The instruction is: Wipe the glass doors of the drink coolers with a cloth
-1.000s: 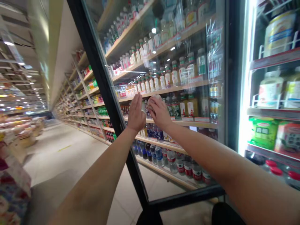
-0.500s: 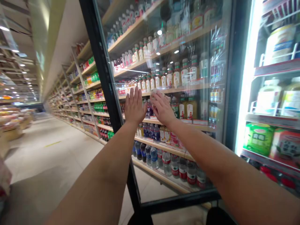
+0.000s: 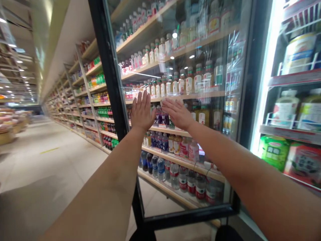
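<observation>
A glass cooler door [image 3: 190,213] in a black frame stands swung open in front of me. My left hand [image 3: 142,113] lies flat on the glass near the frame's left side, fingers stretched upward and holding nothing. To its right, my right hand [image 3: 177,113] presses a pale, crumpled cloth [image 3: 163,101] against the pane. Most of that cloth is hidden under the fingers, and whether it is fabric or paper I cannot tell. Bottled drinks on wooden shelves show through the glass, along with reflected lights.
To the right is the lit cooler, with large bottles [image 3: 286,107] and a green package [image 3: 274,152] on its racks. Long drink shelves [image 3: 82,97] run away on the left beside a pale floor [image 3: 57,160]. Further left are display stands with goods [image 3: 15,124].
My right hand has tilted, its fingers now pointing more to the left, and the cloth has shifted slightly with it. The left hand stays flat on the glass. The view has shifted a little.
</observation>
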